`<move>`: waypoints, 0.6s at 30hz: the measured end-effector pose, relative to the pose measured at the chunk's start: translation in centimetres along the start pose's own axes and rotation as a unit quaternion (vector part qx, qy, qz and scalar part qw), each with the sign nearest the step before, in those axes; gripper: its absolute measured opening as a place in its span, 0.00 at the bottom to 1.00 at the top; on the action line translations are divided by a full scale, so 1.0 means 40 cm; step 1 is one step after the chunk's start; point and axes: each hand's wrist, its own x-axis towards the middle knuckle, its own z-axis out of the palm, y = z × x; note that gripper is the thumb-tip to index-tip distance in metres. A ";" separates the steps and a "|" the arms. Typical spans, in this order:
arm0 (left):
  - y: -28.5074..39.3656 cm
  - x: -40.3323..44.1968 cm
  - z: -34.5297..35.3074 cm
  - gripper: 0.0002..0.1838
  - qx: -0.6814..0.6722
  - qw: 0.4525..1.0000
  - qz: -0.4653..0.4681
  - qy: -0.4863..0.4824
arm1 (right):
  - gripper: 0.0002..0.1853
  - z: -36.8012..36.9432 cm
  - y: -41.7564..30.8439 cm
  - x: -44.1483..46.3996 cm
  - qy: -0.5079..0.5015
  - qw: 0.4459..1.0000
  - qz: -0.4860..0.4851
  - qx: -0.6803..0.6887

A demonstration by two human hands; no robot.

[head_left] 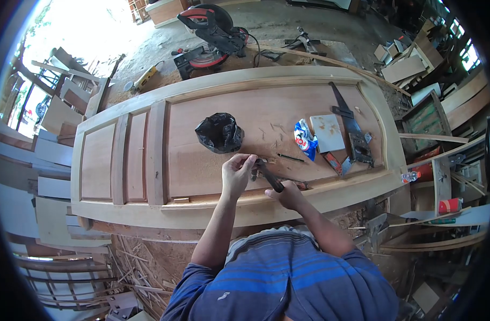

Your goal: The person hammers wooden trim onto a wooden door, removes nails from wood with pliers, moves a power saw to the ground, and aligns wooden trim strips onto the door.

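Observation:
In the head view, my right hand [289,196] is wrapped round the dark handle of a hammer [270,177], whose head points away from me. My left hand [236,174] is closed in a pinch close beside the hammer head; whatever is between its fingertips is too small to make out. Both hands are above the near side of a large wooden door panel [239,111] lying flat. A black plastic bag [219,132] stands open just beyond my left hand. To the right of the hammer lies a dark pencil [290,158]. Another tool, partly hidden, lies beneath the hammer.
On the panel's right lie a blue-white packet [306,140], a pale board [327,133], a try square [342,107], and a red-black tool [333,162]. Behind stand a mitre saw [213,40] and a yellow power tool [144,79]. Wood offcuts [405,69] are piled around.

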 end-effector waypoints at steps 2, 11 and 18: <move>-0.034 0.020 -0.007 0.13 -0.008 1.000 -0.025 0.006 | 0.22 0.012 0.026 0.019 -0.006 1.000 0.013 -0.001; -0.136 0.060 -0.020 0.13 -0.086 0.992 -0.092 -0.004 | 0.18 0.005 0.057 0.046 -0.025 0.992 0.114 -0.045; -0.149 0.074 0.006 0.15 -0.055 0.997 -0.060 0.012 | 0.19 0.014 0.112 0.086 -0.047 0.991 0.116 -0.047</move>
